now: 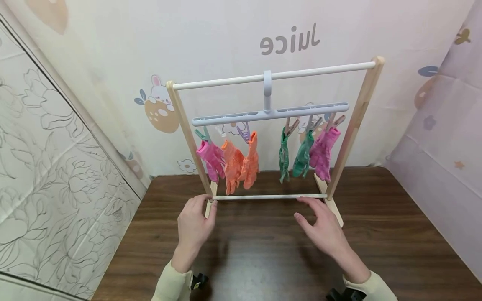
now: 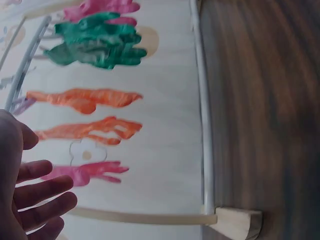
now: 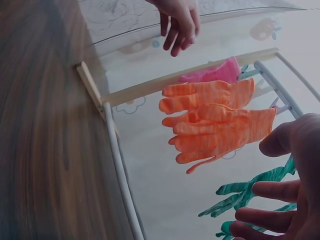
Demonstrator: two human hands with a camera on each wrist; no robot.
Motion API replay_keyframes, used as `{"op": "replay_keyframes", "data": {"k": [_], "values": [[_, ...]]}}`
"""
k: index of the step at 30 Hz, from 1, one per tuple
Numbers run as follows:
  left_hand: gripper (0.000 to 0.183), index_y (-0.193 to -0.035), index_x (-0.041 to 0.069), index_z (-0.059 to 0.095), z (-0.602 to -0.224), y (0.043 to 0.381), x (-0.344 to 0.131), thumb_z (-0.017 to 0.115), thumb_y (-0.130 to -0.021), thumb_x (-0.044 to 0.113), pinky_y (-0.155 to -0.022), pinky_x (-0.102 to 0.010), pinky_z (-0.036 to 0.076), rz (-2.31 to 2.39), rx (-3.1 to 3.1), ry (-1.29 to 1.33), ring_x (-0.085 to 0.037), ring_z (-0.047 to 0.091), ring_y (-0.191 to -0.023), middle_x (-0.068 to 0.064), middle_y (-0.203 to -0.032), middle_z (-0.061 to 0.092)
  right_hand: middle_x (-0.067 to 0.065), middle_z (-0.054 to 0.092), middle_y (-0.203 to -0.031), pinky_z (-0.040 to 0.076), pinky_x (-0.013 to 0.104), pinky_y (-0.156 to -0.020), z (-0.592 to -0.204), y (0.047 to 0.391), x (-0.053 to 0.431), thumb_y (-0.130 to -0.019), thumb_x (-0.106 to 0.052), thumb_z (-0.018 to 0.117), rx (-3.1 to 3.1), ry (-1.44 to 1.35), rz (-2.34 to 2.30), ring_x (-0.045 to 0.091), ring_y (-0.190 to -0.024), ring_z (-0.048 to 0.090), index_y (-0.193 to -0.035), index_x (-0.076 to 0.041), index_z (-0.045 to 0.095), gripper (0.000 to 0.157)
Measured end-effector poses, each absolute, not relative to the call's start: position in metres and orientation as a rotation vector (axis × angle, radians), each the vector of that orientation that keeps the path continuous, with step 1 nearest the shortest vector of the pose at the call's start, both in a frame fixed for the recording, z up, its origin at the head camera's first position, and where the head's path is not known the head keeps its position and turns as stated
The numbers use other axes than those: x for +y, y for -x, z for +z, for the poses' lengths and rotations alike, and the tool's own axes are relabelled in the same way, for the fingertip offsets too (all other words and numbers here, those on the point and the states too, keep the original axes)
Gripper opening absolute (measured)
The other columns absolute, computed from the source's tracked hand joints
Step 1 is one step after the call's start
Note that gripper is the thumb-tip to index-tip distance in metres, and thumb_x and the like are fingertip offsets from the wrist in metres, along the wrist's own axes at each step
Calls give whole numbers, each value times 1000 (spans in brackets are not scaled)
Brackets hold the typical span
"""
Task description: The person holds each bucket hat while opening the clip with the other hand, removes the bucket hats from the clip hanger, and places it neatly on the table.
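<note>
My left hand [image 1: 195, 221] hovers in front of the rack's left foot, its fingertips overlapping the left end of the lower bar [image 1: 269, 196] in the head view. Near that bar's right end is my right hand [image 1: 321, 225], thumb apart from the fingers. Both hands hold nothing; the wrist views show loosely spread fingers. On the wooden drying rack [image 1: 355, 117] hangs a pale blue hanger [image 1: 226, 117]. Clothes pegs [image 1: 291, 126] clip gloves below it: a pink glove [image 1: 212, 159], two orange gloves [image 1: 249, 165], two green gloves [image 1: 303, 154] and another pink glove [image 1: 324, 152].
The rack stands at the back of a dark wooden table [image 1: 256, 259], close to a printed cloth backdrop [image 1: 226, 37]. A flower-patterned panel [image 1: 56, 188] rises along the left, and more cloth [image 1: 444, 167] hangs at the right.
</note>
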State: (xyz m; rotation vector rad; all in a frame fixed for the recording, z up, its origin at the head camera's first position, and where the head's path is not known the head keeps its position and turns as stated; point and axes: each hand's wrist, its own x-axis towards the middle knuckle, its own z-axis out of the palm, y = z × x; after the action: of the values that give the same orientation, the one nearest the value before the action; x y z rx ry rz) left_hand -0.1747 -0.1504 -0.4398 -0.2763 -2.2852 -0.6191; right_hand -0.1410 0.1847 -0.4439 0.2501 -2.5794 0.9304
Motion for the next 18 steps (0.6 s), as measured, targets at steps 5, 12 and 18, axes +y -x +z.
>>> {"op": "replay_keyframes", "data": {"k": [5, 12, 18], "values": [[14, -97, 12, 72, -436, 179, -161, 71, -91, 25, -69, -45, 57, -638, -2277, 234, -25, 71, -85, -5, -93, 76, 9, 71, -119, 52, 47, -86, -441, 142, 176, -92, -24, 72, -2558, -252, 979, 29, -111, 66, -128, -11, 65, 39], [15, -95, 9, 72, -430, 187, -172, 68, -93, 23, -69, -47, 57, -656, -2221, 202, -28, 72, -83, -9, -89, 76, 9, 71, -119, 53, 44, -85, -437, 145, 168, -93, -24, 71, -2562, -271, 1042, 29, -112, 66, -128, -11, 66, 37], [14, -95, 8, 72, -424, 198, -177, 67, -95, 21, -71, -48, 57, -730, -2188, 186, -29, 73, -83, -11, -87, 75, 9, 72, -119, 57, 37, -85, -437, 151, 160, -94, -23, 71, -2566, -285, 1151, 27, -110, 68, -127, -11, 66, 36]]}}
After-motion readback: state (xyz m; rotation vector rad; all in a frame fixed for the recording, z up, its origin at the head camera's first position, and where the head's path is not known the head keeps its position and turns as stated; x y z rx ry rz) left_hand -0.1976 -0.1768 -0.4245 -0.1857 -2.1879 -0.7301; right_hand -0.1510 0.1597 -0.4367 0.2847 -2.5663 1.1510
